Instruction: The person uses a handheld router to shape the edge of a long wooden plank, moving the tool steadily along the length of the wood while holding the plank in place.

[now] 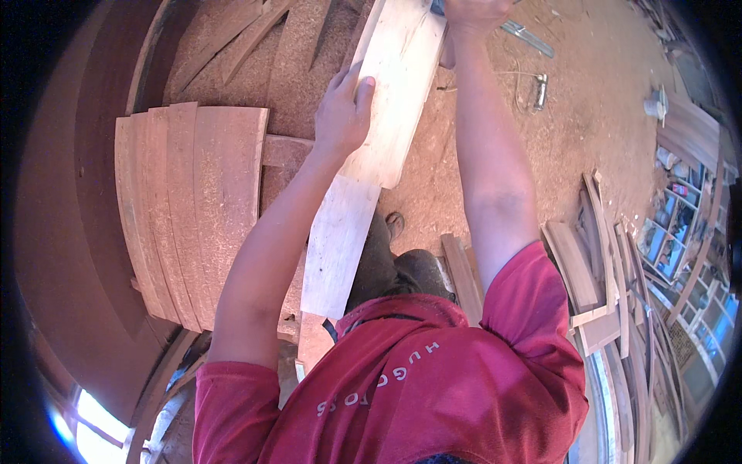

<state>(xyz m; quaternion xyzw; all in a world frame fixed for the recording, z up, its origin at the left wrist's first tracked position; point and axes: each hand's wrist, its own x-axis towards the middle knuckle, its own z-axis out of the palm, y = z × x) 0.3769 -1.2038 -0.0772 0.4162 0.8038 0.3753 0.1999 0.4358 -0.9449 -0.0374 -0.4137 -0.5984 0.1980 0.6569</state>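
Note:
A pale wooden board (398,93) reaches away from me, its far end cut off by the top of the picture. My left hand (344,112) grips its left edge, thumb lying on the upper face and fingers wrapped down the side. Beneath its near end lies a second pale board (334,247), which runs back toward my body. My right hand (475,11) is closed at the far right edge of the board, partly out of the picture. A small dark bluish thing (438,7) shows beside it; what those fingers hold I cannot make out.
Several reddish planks (189,216) lie side by side at left, sprinkled with shavings. Sawdust covers the floor (440,170). A metal tool with a cord (541,91) lies far right. Wood offcuts (610,271) and a shelf of small items (672,224) stand at right.

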